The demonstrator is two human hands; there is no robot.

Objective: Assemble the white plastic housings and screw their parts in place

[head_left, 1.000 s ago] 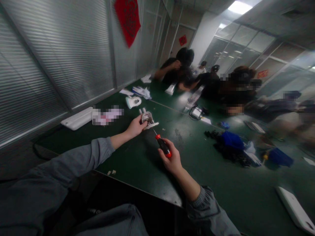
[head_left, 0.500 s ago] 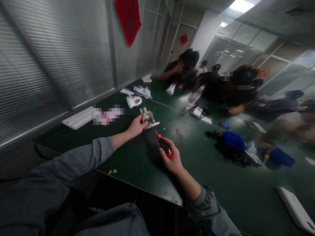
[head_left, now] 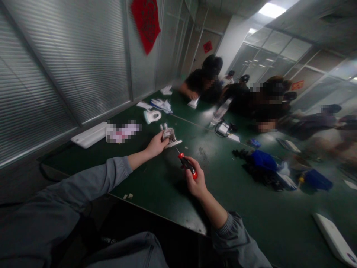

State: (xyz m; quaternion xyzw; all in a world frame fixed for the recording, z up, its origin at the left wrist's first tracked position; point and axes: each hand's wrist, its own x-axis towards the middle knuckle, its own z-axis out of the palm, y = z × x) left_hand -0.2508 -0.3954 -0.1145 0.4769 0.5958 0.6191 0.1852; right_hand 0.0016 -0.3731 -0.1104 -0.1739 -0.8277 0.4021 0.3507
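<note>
My left hand point(head_left: 156, 144) is closed around a white plastic housing point(head_left: 169, 135), with the thumb at its hollow inner side. What lies inside the housing is too small to make out. In my right hand point(head_left: 197, 181) is a screwdriver point(head_left: 187, 165) with a black and red handle. Its thin shaft points up and left toward the lower edge of the housing; I cannot tell whether the tip touches it. Both hands are above the green table point(head_left: 156, 197), near its front edge.
Beyond my left hand lie a white and teal part point(head_left: 152, 116), gloves point(head_left: 161, 105) and a long white casing point(head_left: 89, 134). Blue bins point(head_left: 264, 160) with black pieces stand at right. Another white casing point(head_left: 333, 238) is near the right edge. People point(head_left: 206, 80) sit across the table.
My right hand has shifted its fingers on the screwdriver handle, and the tool has moved slightly right and down. The left hand keeps its hold. A person across reaches to a white part.
</note>
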